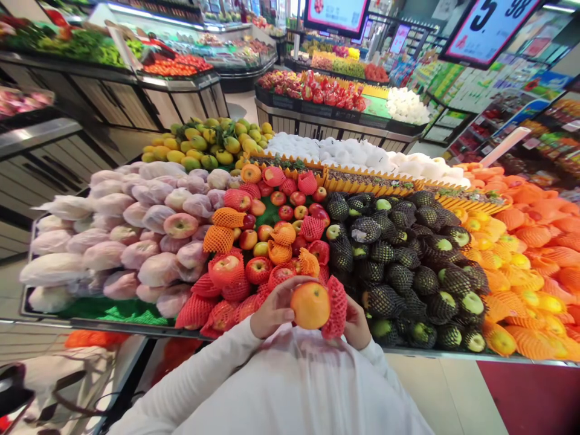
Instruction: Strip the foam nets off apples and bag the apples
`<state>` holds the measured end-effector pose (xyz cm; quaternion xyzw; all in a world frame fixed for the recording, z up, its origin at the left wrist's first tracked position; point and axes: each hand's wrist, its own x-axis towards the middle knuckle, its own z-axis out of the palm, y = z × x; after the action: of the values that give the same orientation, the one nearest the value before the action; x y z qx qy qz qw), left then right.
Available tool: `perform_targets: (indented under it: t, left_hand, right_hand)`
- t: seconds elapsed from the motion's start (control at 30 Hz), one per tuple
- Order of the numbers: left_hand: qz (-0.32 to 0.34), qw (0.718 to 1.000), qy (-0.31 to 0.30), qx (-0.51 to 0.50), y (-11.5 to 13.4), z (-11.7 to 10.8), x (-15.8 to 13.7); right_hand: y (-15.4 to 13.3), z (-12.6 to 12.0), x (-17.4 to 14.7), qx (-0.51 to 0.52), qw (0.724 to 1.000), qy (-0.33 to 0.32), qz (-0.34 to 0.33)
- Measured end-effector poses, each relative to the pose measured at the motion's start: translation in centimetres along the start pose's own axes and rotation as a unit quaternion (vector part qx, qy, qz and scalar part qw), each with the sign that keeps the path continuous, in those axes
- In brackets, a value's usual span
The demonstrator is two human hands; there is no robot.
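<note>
My left hand [275,307] is closed round the left side of an orange-yellow apple [310,305], its thumb in front. My right hand [357,323] holds a red foam net sleeve [336,308] just to the right of the apple; most of its fingers are hidden behind the sleeve. Both hands are in front of my body at the near edge of the fruit stand. Right behind them lies a heap of red apples [258,270], some in red or orange foam nets.
Bagged pale apples [159,269] fill the stand's left part. Green fruit in black nets [401,277] and yellow fruit in orange nets [501,339] lie to the right. Mangoes [198,143] are piled at the back left. A cart with a cloth bag [75,377] stands at lower left.
</note>
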<state>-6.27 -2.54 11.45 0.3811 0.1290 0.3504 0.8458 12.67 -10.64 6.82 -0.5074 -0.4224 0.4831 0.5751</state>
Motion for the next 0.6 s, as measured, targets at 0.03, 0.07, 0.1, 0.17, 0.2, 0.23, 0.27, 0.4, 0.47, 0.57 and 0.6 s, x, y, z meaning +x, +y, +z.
perform_targets:
  t: [0.03, 0.07, 0.1, 0.17, 0.2, 0.23, 0.27, 0.4, 0.47, 0.57, 0.6]
  left_hand:
    - [-0.002, 1.000, -0.025, 0.015, 0.4, 0.3, 0.0]
    - [-0.010, 0.998, -0.048, 0.033, 0.7, 0.5, 0.0]
    - [-0.024, 0.996, -0.065, 0.057, 0.9, 0.6, 0.1]
    - [-0.055, 0.989, -0.065, 0.119, 0.9, 0.7, 0.4]
    - [-0.068, 0.986, -0.047, 0.147, 0.7, 0.7, 0.6]
    - [-0.076, 0.983, -0.021, 0.166, 0.4, 0.5, 0.8]
    - [-0.081, 0.981, 0.008, 0.174, 0.0, 0.3, 1.0]
    - [-0.089, 0.980, 0.089, 0.153, -1.5, -0.5, 1.4]
    - [-0.097, 0.979, 0.106, 0.148, -2.0, -0.9, 1.3]
    - [-0.130, 0.969, 0.178, 0.113, -2.6, -1.6, 1.2]
    - [-0.137, 0.964, 0.207, 0.092, -2.7, -1.8, 1.2]
  right_hand:
    - [-0.2, 0.2, 0.1, -0.009, 1.000, -0.007, -0.009]
    - [-0.3, 0.2, 0.1, -0.021, 1.000, -0.009, -0.021]
    - [-0.5, 0.3, 0.2, -0.034, 0.999, -0.007, -0.034]
    - [-0.6, 0.2, 0.1, -0.052, 0.997, -0.001, -0.053]
    - [-0.7, 0.1, 0.1, -0.051, 0.997, 0.003, -0.054]
    - [-0.8, 0.0, 0.0, -0.043, 0.998, 0.005, -0.049]
    - [-0.8, -0.1, -0.1, -0.031, 0.999, 0.007, -0.041]
    - [-0.9, -0.3, -0.5, 0.009, 1.000, 0.009, -0.018]
    - [-0.7, -0.5, -0.7, -0.002, 1.000, 0.005, -0.012]
    - [-0.2, -0.8, -1.0, -0.020, 1.000, 0.013, -0.002]
    - [0.0, -0.9, -1.1, -0.031, 0.999, 0.025, -0.004]
